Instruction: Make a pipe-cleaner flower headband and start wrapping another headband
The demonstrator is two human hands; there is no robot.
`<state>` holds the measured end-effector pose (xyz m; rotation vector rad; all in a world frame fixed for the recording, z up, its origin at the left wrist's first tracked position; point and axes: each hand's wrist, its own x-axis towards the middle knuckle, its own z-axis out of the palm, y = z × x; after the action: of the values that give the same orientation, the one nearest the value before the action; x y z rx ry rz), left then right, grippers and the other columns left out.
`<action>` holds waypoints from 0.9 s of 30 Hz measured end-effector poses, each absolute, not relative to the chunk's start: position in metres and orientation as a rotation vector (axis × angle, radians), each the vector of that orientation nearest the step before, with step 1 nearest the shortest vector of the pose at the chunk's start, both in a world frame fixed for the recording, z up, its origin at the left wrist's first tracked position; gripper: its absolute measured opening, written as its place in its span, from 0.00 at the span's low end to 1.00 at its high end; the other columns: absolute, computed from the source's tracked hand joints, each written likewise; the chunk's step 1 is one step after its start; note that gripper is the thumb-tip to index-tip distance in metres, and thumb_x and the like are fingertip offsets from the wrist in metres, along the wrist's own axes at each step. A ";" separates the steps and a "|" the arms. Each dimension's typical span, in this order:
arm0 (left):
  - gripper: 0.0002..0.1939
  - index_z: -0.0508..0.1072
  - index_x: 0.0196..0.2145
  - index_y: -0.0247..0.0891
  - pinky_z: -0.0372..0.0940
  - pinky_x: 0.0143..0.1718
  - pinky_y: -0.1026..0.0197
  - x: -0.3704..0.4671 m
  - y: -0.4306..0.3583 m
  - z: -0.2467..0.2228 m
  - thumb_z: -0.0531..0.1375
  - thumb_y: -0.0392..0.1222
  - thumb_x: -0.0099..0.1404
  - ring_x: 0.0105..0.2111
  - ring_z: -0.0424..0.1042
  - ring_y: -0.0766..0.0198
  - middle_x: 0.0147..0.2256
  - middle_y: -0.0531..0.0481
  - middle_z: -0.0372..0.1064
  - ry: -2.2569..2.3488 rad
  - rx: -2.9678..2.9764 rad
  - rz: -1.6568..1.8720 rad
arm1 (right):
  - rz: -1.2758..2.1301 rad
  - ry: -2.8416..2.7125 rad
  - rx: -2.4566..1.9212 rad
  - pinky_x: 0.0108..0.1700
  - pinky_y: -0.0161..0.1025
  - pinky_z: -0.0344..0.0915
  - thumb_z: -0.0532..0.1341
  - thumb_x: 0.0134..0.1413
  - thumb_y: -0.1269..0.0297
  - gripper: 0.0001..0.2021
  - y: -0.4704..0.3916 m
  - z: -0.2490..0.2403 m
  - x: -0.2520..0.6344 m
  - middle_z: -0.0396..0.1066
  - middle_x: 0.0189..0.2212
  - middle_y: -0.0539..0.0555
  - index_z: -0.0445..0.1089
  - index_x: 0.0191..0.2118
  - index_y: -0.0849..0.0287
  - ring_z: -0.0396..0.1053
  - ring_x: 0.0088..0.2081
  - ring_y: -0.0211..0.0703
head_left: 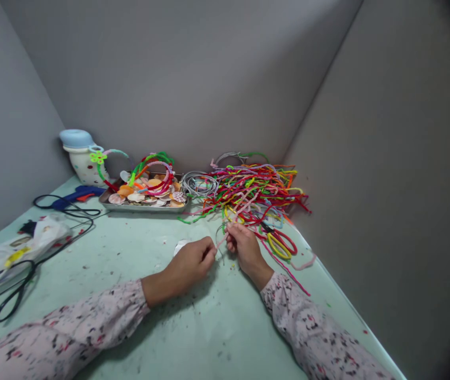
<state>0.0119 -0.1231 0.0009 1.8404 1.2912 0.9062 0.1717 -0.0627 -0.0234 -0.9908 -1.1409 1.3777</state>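
Note:
Between my two hands, over the middle of the table, runs a pale pink pipe cleaner (pixel 222 241). My left hand (pixel 195 259) is closed, pinching its lower end. The fingers of my right hand (pixel 244 245) are closed round it higher up, and part of it sticks out above them towards the pile. A thin grey wire loops close by my right fingers; whether it is gripped too, I cannot tell. Partly hidden behind my left hand lies a white round piece (pixel 180 246). Scissors (pixel 282 244) with red and yellow handles rest just right of my right hand.
A heap of coloured pipe cleaners (pixel 256 184) lies at the back right, beside coiled grey wire (pixel 200 184). Left of these stands a metal tray (pixel 141 209) of shells and pipe-cleaner rings. A blue glue gun (pixel 78 195), black cord, plastic bag (pixel 46 235) and lidded cup (pixel 84 163) occupy the left.

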 end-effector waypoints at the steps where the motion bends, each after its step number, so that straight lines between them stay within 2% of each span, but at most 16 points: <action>1: 0.11 0.64 0.26 0.39 0.50 0.23 0.65 0.013 -0.122 0.001 0.53 0.45 0.64 0.20 0.59 0.67 0.21 0.53 0.62 1.227 1.677 0.882 | 1.368 -1.158 -0.983 0.17 0.27 0.52 0.62 0.50 0.53 0.14 -0.062 -0.024 0.173 0.62 0.18 0.45 0.67 0.27 0.60 0.58 0.16 0.29; 4: 0.13 0.67 0.31 0.36 0.51 0.19 0.67 0.014 -0.118 0.002 0.53 0.48 0.64 0.18 0.62 0.70 0.29 0.49 0.69 1.018 1.217 0.856 | 1.319 -1.189 -0.959 0.18 0.28 0.53 0.62 0.51 0.52 0.15 -0.063 -0.024 0.174 0.62 0.18 0.45 0.68 0.29 0.60 0.59 0.17 0.29; 8: 0.14 0.71 0.38 0.32 0.55 0.19 0.70 0.013 -0.114 0.005 0.55 0.46 0.64 0.20 0.66 0.72 0.34 0.44 0.71 0.863 0.916 0.833 | 1.302 -1.251 -0.937 0.19 0.28 0.54 0.60 0.53 0.52 0.15 -0.069 -0.020 0.173 0.62 0.17 0.44 0.67 0.27 0.59 0.58 0.17 0.30; 11: 0.12 0.72 0.39 0.31 0.56 0.20 0.72 0.012 -0.115 0.005 0.59 0.43 0.62 0.20 0.65 0.75 0.33 0.45 0.71 0.821 0.851 0.793 | 1.304 -1.290 -0.931 0.19 0.29 0.53 0.60 0.53 0.53 0.14 -0.073 -0.017 0.171 0.62 0.16 0.44 0.66 0.26 0.59 0.58 0.17 0.30; 16: 0.10 0.71 0.35 0.32 0.53 0.19 0.73 0.014 -0.117 0.006 0.63 0.41 0.58 0.18 0.61 0.77 0.28 0.51 0.68 0.853 0.851 0.776 | 1.287 -1.306 -0.929 0.19 0.29 0.53 0.60 0.54 0.55 0.13 -0.074 -0.015 0.171 0.62 0.15 0.44 0.66 0.26 0.59 0.58 0.17 0.31; 20: 0.11 0.69 0.32 0.33 0.50 0.18 0.71 0.014 -0.115 0.005 0.62 0.45 0.58 0.17 0.59 0.76 0.24 0.54 0.66 0.932 1.035 0.768 | 1.272 -1.299 -0.958 0.18 0.29 0.53 0.60 0.54 0.54 0.14 -0.074 -0.014 0.171 0.62 0.16 0.44 0.65 0.25 0.59 0.58 0.16 0.30; 24: 0.11 0.68 0.31 0.36 0.51 0.19 0.69 0.013 -0.113 0.000 0.58 0.48 0.60 0.17 0.58 0.73 0.22 0.56 0.65 1.066 1.378 0.791 | 1.299 -1.275 -0.967 0.18 0.29 0.52 0.61 0.52 0.54 0.15 -0.073 -0.017 0.171 0.62 0.17 0.44 0.65 0.24 0.59 0.58 0.16 0.29; 27: 0.11 0.67 0.31 0.36 0.52 0.19 0.68 0.012 -0.112 -0.002 0.57 0.48 0.60 0.17 0.59 0.72 0.22 0.57 0.64 1.090 1.398 0.792 | 1.351 -1.249 -0.928 0.18 0.28 0.52 0.62 0.52 0.54 0.14 -0.072 -0.020 0.171 0.63 0.18 0.44 0.66 0.25 0.60 0.59 0.16 0.29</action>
<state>0.0124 -0.1121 -0.0018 1.3978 1.0901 0.7921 0.1714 -0.0719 -0.0197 -0.9282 -1.2489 1.3512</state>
